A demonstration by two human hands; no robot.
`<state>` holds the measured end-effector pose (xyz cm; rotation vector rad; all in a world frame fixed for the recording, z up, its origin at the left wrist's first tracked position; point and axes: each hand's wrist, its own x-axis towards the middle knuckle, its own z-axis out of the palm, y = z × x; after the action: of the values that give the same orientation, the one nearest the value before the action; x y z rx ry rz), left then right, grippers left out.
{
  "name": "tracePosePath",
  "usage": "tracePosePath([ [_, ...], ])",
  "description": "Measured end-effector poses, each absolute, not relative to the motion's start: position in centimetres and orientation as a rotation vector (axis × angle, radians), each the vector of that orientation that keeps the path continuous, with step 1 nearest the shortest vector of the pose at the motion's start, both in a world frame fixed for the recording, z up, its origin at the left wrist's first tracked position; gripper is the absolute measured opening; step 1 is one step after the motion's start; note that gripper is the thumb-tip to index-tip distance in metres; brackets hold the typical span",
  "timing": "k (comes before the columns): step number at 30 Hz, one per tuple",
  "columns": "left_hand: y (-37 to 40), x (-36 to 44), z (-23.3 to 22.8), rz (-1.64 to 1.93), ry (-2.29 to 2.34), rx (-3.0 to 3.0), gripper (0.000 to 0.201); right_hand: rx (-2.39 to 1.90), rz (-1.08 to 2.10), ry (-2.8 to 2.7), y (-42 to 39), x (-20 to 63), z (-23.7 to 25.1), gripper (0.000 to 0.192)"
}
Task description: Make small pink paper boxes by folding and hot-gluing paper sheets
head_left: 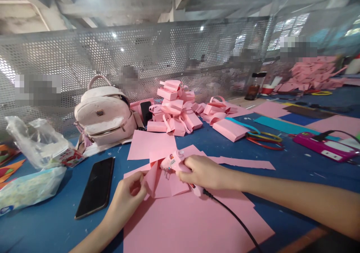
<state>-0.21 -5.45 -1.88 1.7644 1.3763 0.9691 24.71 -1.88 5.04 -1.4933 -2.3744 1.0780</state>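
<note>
**A:** Quick status on the hands?

**B:** Right hand [206, 172] is closed around a pink glue gun [176, 162], nozzle aimed left and down at the folded pink foam piece [153, 180]. The black cord [233, 217] trails off the back of the gun toward the near edge. Left hand [131, 191] pinches the folded piece at its left edge, thumb on top, fingers beneath.

**A:** Where does the piece sit?

**B:** Centre of the blue table [295, 166], resting on a large pink sheet [197, 223], partly lifted at the fold. More pink sheets lie just behind it.

**A:** How does the material handle?

**B:** My read: thin craft foam or card. Very light, soft, bends under its own fold, creases if squeezed. Not slippery. It likely springs open unless the pinch holds the flap shut.

**A:** Best grip point?

**B:** At the fold's outer corner, away from the nozzle. The tip is likely hot, so fingers stay off the seam line. The gun looks light and rigid; grip on the handle, mind the cord drag.

**A:** Anything close by?

**B:** Black phone [96, 187] lies flat just left of the left hand. Pale pink backpack [105, 114] is further back on the left, and a heap of finished pink boxes [174, 108] sits behind centre. Plastic bags [33, 163] lie far left.
</note>
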Motion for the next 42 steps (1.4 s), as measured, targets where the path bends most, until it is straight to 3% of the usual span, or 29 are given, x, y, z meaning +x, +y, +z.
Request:
tracePosePath([
  [5, -5.4, -0.1, -1.9, 0.996, 1.395, 1.764, 0.026, -1.503, 1.032, -2.406, -2.0, 24.6, 5.0, 0.036],
  [14, -5.5, -0.1, -2.0, 0.979, 1.383, 1.748, 0.023, -1.476, 1.009, -2.411, -1.7, 25.3, 4.6, 0.023],
  [22, -5.6, -0.2, -1.7, 0.969, 1.362, 1.747, 0.020, -1.501, 0.872, -2.384, -1.8, 25.6, 5.1, 0.026],
  [30, -5.6, -0.1, -1.5, 0.959, 1.414, 1.761, 0.024, -1.457, 1.065, -2.353, -1.9, 25.8, 5.5, 0.022],
  [42, -5.6, -0.2, -1.5, 0.955, 1.387, 1.779, 0.019, -1.468, 1.010, -2.423, -2.0, 25.2, 4.9, 0.027],
])
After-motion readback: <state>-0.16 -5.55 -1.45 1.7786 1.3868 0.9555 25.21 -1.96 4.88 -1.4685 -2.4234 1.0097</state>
